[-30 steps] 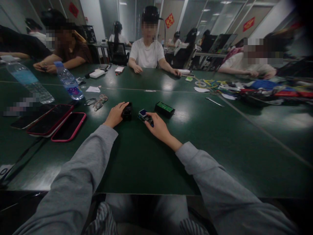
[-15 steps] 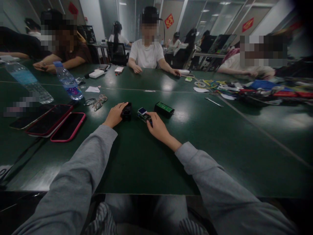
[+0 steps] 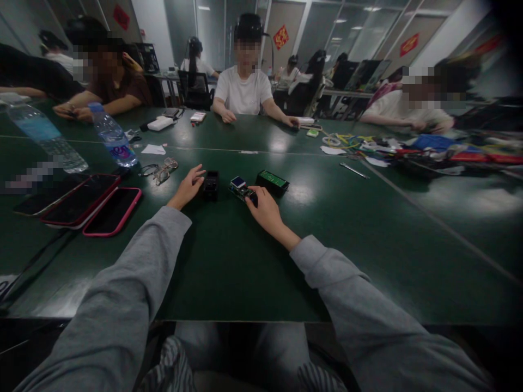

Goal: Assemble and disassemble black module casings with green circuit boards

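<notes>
A: What has shifted over the last half second?
B: The left hand [image 3: 188,188]. It was laid against the black case [image 3: 211,188]; now its fingers are lifted and spread just left of it, holding nothing. I can't tell whether a fingertip still brushes the edge.
A: And the right hand [image 3: 265,209]?
B: Hardly changed. It grips the circuit board [image 3: 244,193] by its right end, thumb on the near side, fingers over the far side.
A: Why there, do you think?
B: Probably to keep the small display [image 3: 237,182] uncovered. That sits at the board's left end, face up, so nothing blocks the view of it.
A: Where is the board exactly?
B: Between the black case on its left and the black box with a green panel [image 3: 273,178] on its far right. I can't tell whether it rests on the green table [image 3: 245,272] or is raised slightly.
A: Those pieces are close together.
B: Within easy reach of both hands, I'd guess deliberately. The pink-cased phone [image 3: 112,212] and the eyeglasses [image 3: 164,173] lie off to the left, the cables [image 3: 351,140] far right, which leaves elbow room.
</notes>
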Tool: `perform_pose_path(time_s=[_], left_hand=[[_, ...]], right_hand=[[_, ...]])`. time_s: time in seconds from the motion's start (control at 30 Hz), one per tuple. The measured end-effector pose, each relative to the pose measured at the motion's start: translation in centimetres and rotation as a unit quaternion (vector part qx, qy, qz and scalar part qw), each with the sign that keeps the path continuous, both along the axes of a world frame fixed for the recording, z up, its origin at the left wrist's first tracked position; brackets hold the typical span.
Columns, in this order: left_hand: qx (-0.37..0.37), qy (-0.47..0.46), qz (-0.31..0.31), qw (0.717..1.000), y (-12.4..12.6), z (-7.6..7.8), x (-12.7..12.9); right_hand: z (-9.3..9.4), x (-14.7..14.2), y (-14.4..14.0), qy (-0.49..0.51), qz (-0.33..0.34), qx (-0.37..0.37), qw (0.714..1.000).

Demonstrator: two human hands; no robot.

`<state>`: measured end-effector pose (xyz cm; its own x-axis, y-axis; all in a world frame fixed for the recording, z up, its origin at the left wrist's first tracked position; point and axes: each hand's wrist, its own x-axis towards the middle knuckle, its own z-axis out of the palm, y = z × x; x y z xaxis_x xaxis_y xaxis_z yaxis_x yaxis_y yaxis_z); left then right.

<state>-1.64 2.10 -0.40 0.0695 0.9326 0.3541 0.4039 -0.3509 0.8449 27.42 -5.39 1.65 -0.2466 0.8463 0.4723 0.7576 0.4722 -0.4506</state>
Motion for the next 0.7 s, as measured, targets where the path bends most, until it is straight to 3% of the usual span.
perform_pose_path(time_s=[0.2,0.3,0.47,0.7], left_hand=[[-0.073,-0.082,-0.054,0.993,-0.9,1.3,0.9],[-0.087,-0.078,-0.023,0.993,-1.8,2.2,1.3],[-0.093,-0.097,0.052,0.99,-2.2,2.6,1.5],[-0.102,-0.101,0.044,0.989,-2.3,2.7,1.9]], right_hand=[[0.2,0.0,-0.2,-0.005,0.016,0.094,0.995],[0.8,-0.2,-1.0,-0.027,0.042,0.114,0.992],[1.4,-1.9,-3.1,-0.048,0.105,0.091,0.989],[0.4,-4.1,-4.0,-0.101,0.141,0.045,0.984]])
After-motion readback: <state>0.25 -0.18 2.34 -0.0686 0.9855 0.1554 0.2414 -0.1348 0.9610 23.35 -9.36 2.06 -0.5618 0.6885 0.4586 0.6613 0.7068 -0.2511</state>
